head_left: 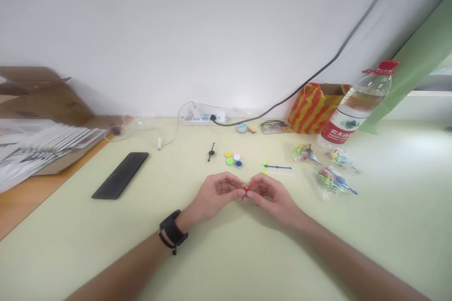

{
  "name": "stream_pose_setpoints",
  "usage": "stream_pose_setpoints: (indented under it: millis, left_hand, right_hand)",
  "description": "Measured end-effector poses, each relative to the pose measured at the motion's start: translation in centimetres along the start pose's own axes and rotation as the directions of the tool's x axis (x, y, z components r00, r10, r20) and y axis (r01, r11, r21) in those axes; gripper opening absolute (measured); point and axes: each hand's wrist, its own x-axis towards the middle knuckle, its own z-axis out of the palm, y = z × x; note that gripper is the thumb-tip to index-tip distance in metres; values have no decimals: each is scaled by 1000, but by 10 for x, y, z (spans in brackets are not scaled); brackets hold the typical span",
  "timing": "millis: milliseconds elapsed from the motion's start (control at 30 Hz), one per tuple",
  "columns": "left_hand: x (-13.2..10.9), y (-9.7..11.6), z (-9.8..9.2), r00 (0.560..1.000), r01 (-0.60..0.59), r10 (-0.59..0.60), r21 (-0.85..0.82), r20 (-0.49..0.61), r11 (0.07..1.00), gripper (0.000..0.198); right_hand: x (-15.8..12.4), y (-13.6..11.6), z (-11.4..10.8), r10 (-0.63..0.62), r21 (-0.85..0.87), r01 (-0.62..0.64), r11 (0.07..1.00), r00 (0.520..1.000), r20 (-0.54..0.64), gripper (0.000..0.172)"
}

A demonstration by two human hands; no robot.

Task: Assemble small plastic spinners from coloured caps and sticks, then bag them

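Note:
A small red plastic piece sits between the fingertips of both hands, low over the table; much of it is hidden. My left hand, with a black band at the wrist, pinches it from the left. From the right, my right hand pinches it too. Just beyond lie round pieces: yellow, white, green and blue. To their left is a black pointed stick with a disc. A blue stick lies beside yellow and white thin ones.
Bags of coloured parts lie at right near a large water bottle and a striped bag. Glasses and a power strip line the wall. A black flat object and stacked packets are left.

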Motion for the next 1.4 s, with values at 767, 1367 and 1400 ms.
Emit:
stream_pose_setpoints:
  millis: [767,1367,1400]
  left_hand:
    - [2,-1,-2,988,-43,32,-70,-149,997,21]
    - [24,-2,-51,591,-257,246,109,-768,960,29]
    - [25,-4,-54,576,-252,242,112,-781,961,29]
  right_hand:
    - [-3,-3,-2,288,419,-246,874,957,-38,40]
    - [4,-4,-20,247,605,-225,764,968,49,55]
    - [4,-4,-20,247,596,-226,770,968,47,56]
